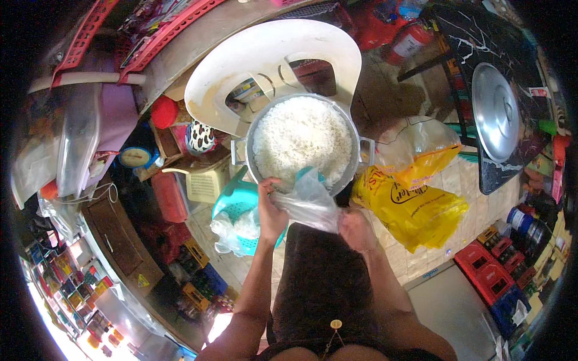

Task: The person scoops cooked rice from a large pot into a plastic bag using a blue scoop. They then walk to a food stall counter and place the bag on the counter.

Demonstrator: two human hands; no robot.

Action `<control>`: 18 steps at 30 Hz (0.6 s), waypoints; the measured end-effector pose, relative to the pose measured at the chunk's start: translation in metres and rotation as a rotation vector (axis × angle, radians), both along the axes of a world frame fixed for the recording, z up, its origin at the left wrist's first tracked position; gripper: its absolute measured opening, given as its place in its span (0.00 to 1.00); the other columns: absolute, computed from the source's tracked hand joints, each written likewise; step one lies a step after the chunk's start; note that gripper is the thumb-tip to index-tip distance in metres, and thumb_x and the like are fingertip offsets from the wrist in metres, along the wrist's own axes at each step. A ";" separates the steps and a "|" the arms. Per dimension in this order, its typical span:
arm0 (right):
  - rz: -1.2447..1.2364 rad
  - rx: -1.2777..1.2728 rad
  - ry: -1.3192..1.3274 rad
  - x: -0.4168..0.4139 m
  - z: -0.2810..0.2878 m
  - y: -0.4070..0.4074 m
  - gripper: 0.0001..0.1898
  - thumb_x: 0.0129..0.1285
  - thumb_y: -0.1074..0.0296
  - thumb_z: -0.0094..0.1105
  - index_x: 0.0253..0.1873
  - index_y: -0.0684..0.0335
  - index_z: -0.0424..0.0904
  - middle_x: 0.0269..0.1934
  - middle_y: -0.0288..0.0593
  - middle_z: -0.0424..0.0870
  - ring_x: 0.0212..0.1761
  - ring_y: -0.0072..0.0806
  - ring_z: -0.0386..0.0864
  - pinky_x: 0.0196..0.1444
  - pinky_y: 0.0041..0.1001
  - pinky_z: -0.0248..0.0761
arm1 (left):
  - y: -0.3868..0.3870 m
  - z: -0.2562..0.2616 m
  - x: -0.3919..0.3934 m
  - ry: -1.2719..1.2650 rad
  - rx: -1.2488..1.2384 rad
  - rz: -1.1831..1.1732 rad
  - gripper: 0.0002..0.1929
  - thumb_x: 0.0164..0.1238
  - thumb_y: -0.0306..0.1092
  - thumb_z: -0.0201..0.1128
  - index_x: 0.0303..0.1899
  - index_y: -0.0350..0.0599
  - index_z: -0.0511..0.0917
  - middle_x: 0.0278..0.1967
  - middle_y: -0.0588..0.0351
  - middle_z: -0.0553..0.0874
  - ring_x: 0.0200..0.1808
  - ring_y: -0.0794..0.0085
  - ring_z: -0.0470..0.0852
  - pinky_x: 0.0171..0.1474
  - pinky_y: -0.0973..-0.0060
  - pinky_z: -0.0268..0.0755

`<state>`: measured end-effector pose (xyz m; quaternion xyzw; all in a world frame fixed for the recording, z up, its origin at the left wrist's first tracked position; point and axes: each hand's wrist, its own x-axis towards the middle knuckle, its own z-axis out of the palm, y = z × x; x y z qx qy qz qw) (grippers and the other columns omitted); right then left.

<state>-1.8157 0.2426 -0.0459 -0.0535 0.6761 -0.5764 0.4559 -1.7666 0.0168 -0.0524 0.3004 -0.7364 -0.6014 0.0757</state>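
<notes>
A large aluminium pot [255, 170] full of white cooked rice [302, 135] rests on a white plastic chair [271, 40] in front of me. A thin transparent plastic bag [311, 210] stretches between my hands over the pot's near rim. My left hand [273, 212] grips the bag's left side, with the fingers up near the rim. At the bag's other end, my right hand [359, 229] is closed on the plastic and blurred. A teal utensil [309, 173] lies on the rice, partly hidden by the bag.
Left of my legs, a turquoise plastic basket [235, 194] holds filled plastic bags [246, 224]. A yellow sack [415, 203] lies on the tiled floor at right. A metal lid [494, 113] rests on a black marble-patterned table [490, 176]. Red crates [485, 270] stand at lower right.
</notes>
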 end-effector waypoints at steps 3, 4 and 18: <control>-0.602 -0.309 -0.528 0.013 0.019 -0.012 0.17 0.69 0.63 0.54 0.57 0.67 0.73 0.47 0.45 0.82 0.52 0.38 0.80 0.60 0.37 0.71 | 0.006 -0.003 -0.002 -0.113 0.325 -0.015 0.28 0.47 0.11 0.58 0.54 0.46 0.70 0.36 0.63 0.70 0.38 0.81 0.68 0.37 0.82 0.62; -0.437 -0.102 0.006 0.013 0.021 -0.009 0.18 0.68 0.61 0.55 0.57 0.66 0.73 0.46 0.45 0.81 0.51 0.38 0.80 0.59 0.37 0.72 | 0.004 -0.003 -0.004 -0.168 0.401 -0.127 0.29 0.48 0.13 0.57 0.55 0.47 0.70 0.36 0.63 0.70 0.38 0.81 0.69 0.39 0.81 0.64; -0.904 0.145 0.631 -0.114 -0.061 0.072 0.18 0.72 0.67 0.51 0.61 0.69 0.76 0.60 0.44 0.78 0.62 0.31 0.73 0.68 0.31 0.61 | -0.048 -0.070 -0.034 -0.137 -0.760 -1.163 0.12 0.62 0.42 0.66 0.41 0.47 0.80 0.56 0.45 0.77 0.52 0.55 0.82 0.49 0.61 0.81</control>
